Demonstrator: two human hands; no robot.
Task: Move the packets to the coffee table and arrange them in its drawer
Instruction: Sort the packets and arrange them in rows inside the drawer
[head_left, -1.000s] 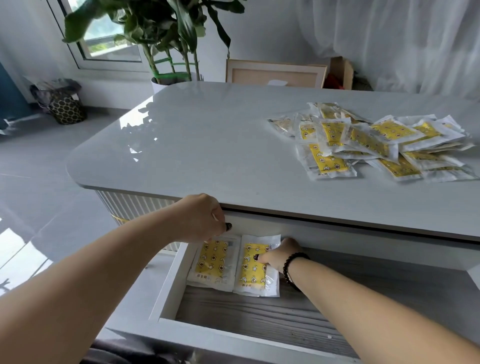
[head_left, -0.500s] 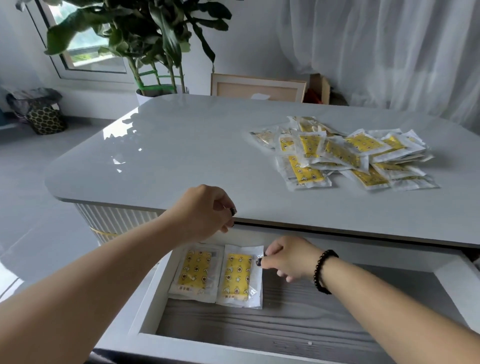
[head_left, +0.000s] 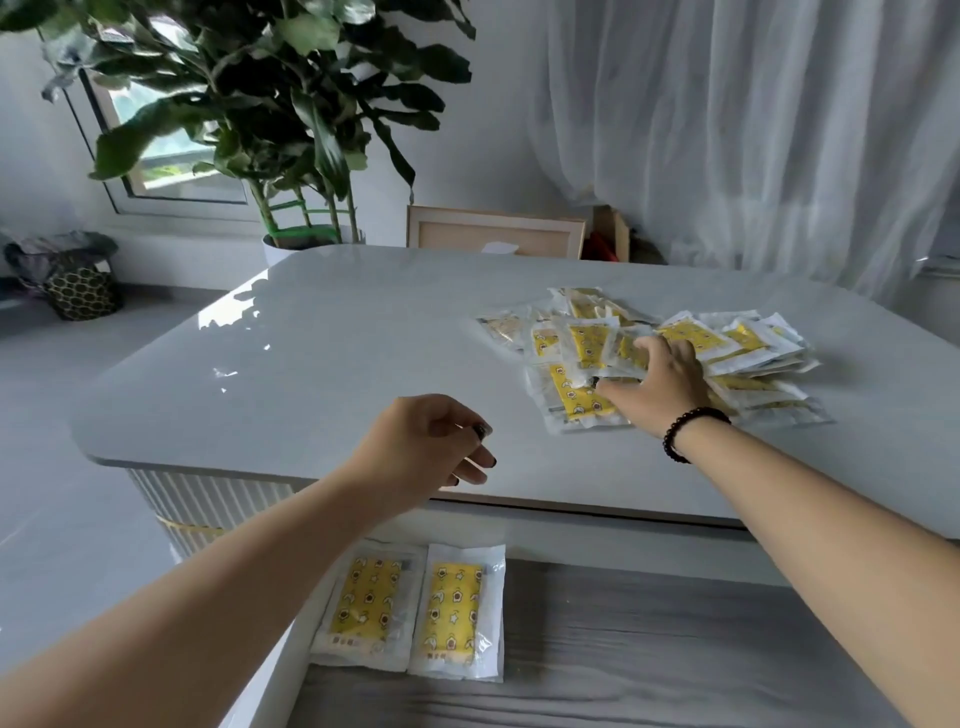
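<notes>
Our right hand (head_left: 657, 384) is lying with spread fingers on the heap of yellow-printed clear plastic packets (head_left: 727, 358) on the glossy grey bench (head_left: 332, 364). Our left hand (head_left: 431, 447) is hovering loosely curled, holding nothing. Two flat packets (head_left: 410, 608) are lying side by side in the open grey wood-grain drawer (head_left: 623, 649).

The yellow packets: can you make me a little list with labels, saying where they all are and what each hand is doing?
In drawer: two yellow-and-white plastic packets lying flat, side by side, at the left end of the grey wood-grain drawer
On tabletop: loose pile of matching packets on the glossy grey coffee table
Right hand: on the pile, fingers spread
Left hand: loosely curled, holding nothing
</notes>
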